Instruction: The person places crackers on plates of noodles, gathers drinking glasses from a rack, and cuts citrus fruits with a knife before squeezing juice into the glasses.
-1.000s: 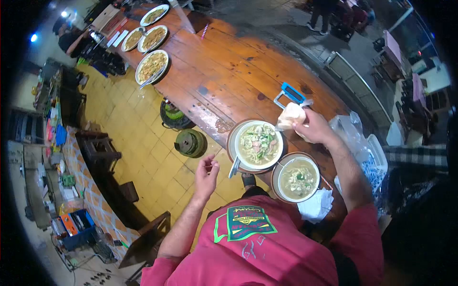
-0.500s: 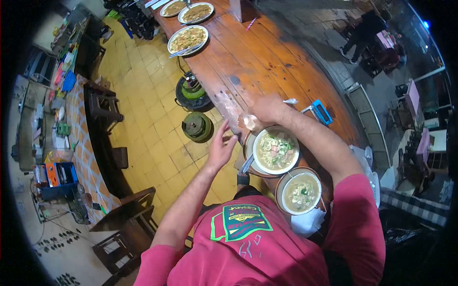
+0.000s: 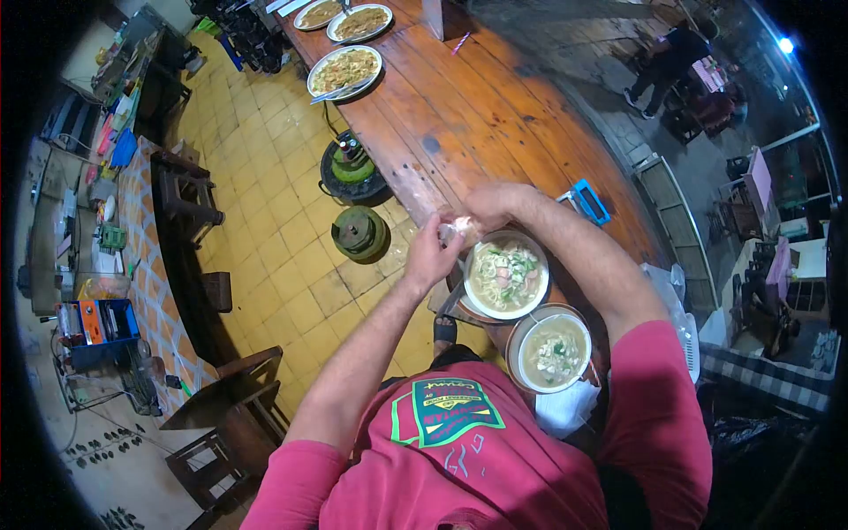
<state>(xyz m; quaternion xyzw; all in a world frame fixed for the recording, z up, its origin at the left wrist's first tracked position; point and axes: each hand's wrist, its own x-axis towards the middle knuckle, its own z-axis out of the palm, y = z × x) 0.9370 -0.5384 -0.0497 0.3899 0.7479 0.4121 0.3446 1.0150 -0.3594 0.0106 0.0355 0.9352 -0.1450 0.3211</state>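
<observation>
A small clear plastic bag (image 3: 463, 230) with something pale inside is between my two hands, above the near end of the wooden counter. My left hand (image 3: 433, 253) pinches its near left side. My right hand (image 3: 493, 205), seen from the back with its fingertips mostly hidden, grips the other side. Just below the hands stands a white bowl (image 3: 504, 281) of noodle soup with chopped greens and pinkish pieces. Closer to my body is a second bowl (image 3: 554, 353) of noodle soup, on a brown-rimmed plate. A spoon (image 3: 451, 300) lies beside the first bowl.
Plates of noodles (image 3: 344, 72) stand at the counter's far end. A blue-framed object (image 3: 590, 203) lies right of my right forearm. White paper (image 3: 566, 408) is under the nearer bowl. Left of the counter, a green gas cylinder (image 3: 360, 234) stands on yellow tiles. People are at the upper right.
My left hand has moved right and closed on the plastic bag; before, it was open and apart. The right hand has stayed near the same place with the bag.
</observation>
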